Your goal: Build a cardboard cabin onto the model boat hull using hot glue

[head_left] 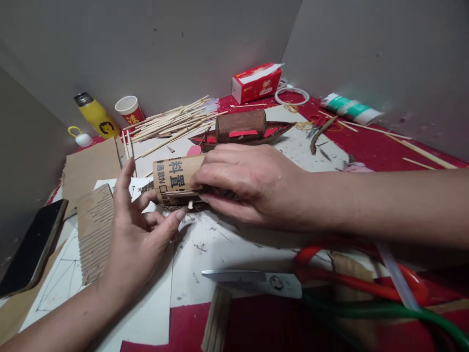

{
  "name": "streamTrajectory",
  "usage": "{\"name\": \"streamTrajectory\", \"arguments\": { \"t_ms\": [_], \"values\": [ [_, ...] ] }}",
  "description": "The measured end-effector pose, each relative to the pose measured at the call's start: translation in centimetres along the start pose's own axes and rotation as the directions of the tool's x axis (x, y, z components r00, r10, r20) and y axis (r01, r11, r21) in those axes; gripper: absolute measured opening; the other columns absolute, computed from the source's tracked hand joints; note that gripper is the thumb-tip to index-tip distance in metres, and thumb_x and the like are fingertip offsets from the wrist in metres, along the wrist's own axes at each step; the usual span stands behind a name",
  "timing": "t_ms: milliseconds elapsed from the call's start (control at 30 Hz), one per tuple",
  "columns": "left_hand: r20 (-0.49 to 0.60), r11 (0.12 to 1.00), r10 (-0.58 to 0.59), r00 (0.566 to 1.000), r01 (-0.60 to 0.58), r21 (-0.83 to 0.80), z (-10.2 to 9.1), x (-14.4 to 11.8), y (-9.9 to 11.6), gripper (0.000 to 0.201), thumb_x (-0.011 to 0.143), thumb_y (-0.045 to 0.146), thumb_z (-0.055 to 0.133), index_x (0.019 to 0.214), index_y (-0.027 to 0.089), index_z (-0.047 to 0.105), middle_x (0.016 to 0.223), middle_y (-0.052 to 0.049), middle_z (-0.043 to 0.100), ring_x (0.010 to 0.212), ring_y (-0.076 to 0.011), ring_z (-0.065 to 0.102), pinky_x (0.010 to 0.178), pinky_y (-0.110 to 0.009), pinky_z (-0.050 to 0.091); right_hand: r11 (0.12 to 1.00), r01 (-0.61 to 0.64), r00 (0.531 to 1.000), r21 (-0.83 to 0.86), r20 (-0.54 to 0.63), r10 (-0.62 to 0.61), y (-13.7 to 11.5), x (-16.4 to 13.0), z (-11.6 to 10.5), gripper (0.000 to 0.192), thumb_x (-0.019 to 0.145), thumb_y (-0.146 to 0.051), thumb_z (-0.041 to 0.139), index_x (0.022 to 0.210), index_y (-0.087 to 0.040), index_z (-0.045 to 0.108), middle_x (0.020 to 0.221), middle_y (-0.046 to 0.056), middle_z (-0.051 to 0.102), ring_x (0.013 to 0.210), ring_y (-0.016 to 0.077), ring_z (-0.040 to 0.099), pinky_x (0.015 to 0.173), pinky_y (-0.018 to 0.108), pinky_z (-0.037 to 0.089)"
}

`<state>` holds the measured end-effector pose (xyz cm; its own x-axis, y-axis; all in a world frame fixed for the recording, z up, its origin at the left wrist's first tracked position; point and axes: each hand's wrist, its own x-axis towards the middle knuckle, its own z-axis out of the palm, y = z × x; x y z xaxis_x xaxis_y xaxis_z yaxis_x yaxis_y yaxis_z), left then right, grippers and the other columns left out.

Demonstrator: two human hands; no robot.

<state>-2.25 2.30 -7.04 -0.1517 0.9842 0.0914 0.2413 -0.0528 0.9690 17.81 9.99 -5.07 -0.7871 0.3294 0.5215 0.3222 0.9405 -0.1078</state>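
mostly right hand (pixel 252 183) clamped over curved printed cardboard roll (pixel 176 179), left hand (pixel 137 234) spread beside.

Printed characters on the curved cardboard piece

The brown curved cardboard piece (pixel 176 180) bears black Chinese characters, large ones like "料罩", with a smaller row beneath including a letter "N" and a square. Print on the red-and-white tissue box (pixel 257 83) is too small to read.

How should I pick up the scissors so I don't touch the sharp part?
Take the scissors by the red handle loops on the right, coming from that side. They lie flat with the shut metal blades pointing left, so the handles are probably the safe end. The right hand presses on the cardboard roll, with the left hand touching its end.
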Motion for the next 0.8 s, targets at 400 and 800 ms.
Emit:
{"name": "streamTrajectory", "arguments": {
  "t_ms": [400,800],
  "values": [
    [0.154,0.972,-0.076,0.985,0.108,-0.21,0.1,0.7,-0.6,0.094,0.08,0.019,0.072,0.15,0.041,0.013,0.088,0.001,0.067,0.041,-0.0058,0.055,0.04,-0.018,0.05,0.91,0.169,0.972,-0.379,-0.091,-0.218,-2.6,-1.3,1.6,0.021,0.094,-0.016,0.051,0.081,-0.017,0.068,0.063,-0.001,0.057,0.059,0.0148,0.044,0.055,0.031,0.027],
    [0.259,0.953,-0.053,0.964,0.127,-0.276,0.1,1.0,-1.6,0.091,0.081,0.011,0.065,0.152,0.037,0.015,0.091,-0.003,0.069,0.04,-0.0064,0.056,0.04,-0.019,0.05,0.943,0.089,0.989,-0.321,-0.081,-0.121,-2.7,-2.0,2.5,0.011,0.087,-0.019,0.067,0.095,-0.013,0.063,0.068,0.001,0.066,0.056,0.012,0.057,0.052,0.026,0.041]
  ]
}}
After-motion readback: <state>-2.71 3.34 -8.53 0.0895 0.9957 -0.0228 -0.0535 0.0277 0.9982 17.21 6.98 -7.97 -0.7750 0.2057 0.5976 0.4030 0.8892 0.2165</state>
